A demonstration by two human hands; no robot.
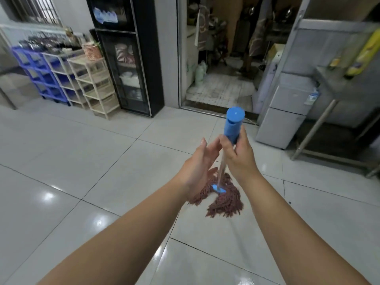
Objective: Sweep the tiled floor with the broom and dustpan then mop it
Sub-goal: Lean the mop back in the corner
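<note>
Head | right hand point(239, 155) grips mop handle point(233, 126) | left hand point(200, 161) flat beside it

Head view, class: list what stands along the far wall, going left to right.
Blue drawer rack → white rack → cream rack → black glass-door cabinet → open doorway → small grey fridge → steel table.
</note>
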